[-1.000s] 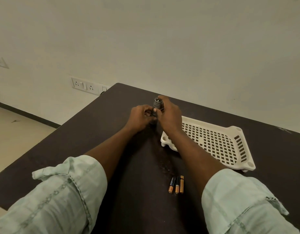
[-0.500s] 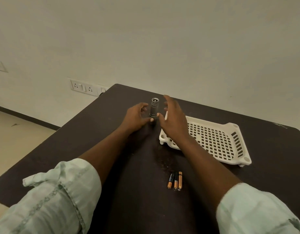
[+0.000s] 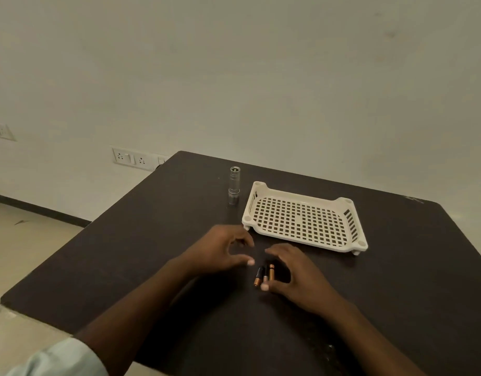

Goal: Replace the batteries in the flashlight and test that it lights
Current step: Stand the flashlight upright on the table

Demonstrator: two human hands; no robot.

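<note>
The flashlight point(image 3: 234, 185) stands upright on the dark tabletop point(image 3: 141, 240), just left of the white tray point(image 3: 304, 217). 3 batteries point(image 3: 263, 275) lie nearer. The left hand point(image 3: 220, 251) hovers relaxed, grasping nothing; the right hand point(image 3: 293, 275) curves loosely around them, fingers released

Dark bench point(image 3: 152, 253). On it: silver flashlight point(image 3: 234, 185) standing upright; cream perforated tray point(image 3: 304, 217) just beside it; three batteries point(image 3: 263, 275) lying side by side, nearer.
</note>
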